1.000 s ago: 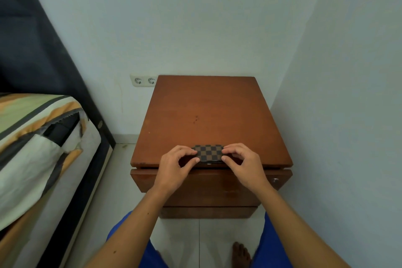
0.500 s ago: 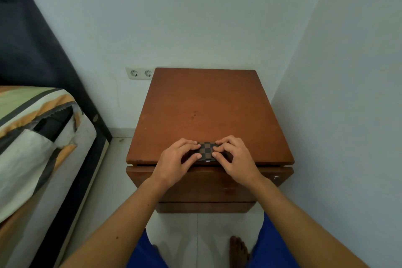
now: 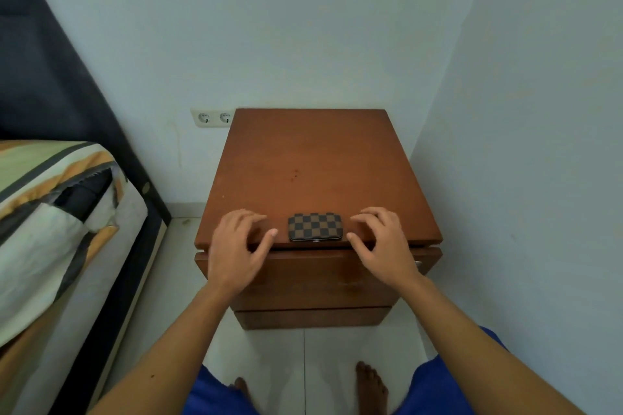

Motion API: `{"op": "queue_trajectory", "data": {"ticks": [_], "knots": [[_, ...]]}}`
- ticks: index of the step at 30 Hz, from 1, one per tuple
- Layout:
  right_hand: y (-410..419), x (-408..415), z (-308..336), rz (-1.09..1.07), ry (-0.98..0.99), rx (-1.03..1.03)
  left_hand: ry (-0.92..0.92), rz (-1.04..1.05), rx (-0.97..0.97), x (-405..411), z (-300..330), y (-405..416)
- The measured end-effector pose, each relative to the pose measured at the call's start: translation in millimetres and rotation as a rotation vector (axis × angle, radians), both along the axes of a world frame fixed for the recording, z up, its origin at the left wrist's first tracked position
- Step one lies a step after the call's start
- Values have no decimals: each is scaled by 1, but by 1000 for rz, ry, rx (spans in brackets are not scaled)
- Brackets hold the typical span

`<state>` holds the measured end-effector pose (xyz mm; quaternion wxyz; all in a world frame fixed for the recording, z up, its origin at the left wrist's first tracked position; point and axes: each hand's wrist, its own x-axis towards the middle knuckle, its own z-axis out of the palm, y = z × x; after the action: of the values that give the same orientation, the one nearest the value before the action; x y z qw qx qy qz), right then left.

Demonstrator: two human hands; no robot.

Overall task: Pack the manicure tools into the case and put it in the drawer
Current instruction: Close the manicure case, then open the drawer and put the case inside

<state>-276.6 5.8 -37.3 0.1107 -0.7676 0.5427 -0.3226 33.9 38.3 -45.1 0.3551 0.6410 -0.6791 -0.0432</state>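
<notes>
A small brown-and-black checkered manicure case [image 3: 315, 226] lies closed and flat at the front edge of the wooden nightstand top [image 3: 313, 165]. My left hand [image 3: 237, 248] hovers just left of the case, fingers spread, holding nothing. To the case's right my right hand [image 3: 382, 242] does the same, a short gap from it. Below the top, the upper drawer front [image 3: 317, 276] is closed, with a second drawer [image 3: 313, 317] under it. No loose tools are visible.
A bed with a striped cover [image 3: 50, 229] stands at the left, its dark headboard [image 3: 67, 84] against the wall. A double wall socket [image 3: 212, 118] sits behind the nightstand. The right wall [image 3: 539, 178] is close to the nightstand. My bare feet [image 3: 369, 384] rest on the tiled floor.
Both hands were pressing on the case; they have let go and moved apart to either side, leaving the closed case lying on the nightstand.
</notes>
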Motion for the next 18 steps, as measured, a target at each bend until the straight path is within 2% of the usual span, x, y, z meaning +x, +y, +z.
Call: {"op": "queue_trajectory", "data": {"ticks": [3, 5, 7, 9, 10, 18], "knots": [[6, -32, -10, -299, 14, 25, 10, 276, 4, 35, -13, 17], [10, -45, -15, -494, -78, 117, 188, 393, 118, 44, -20, 28], [14, -53, -23, -600, -216, 217, 462, 395, 245, 44, -26, 37], [16, -58, -32, -576, -404, 331, 694, 340, 305, 39, -32, 41], [18, -59, -36, -543, -479, 376, 741, 340, 300, 38, -35, 43], [33, -75, -41, -439, -539, 411, 746, 412, 276, 29, -35, 55]]}}
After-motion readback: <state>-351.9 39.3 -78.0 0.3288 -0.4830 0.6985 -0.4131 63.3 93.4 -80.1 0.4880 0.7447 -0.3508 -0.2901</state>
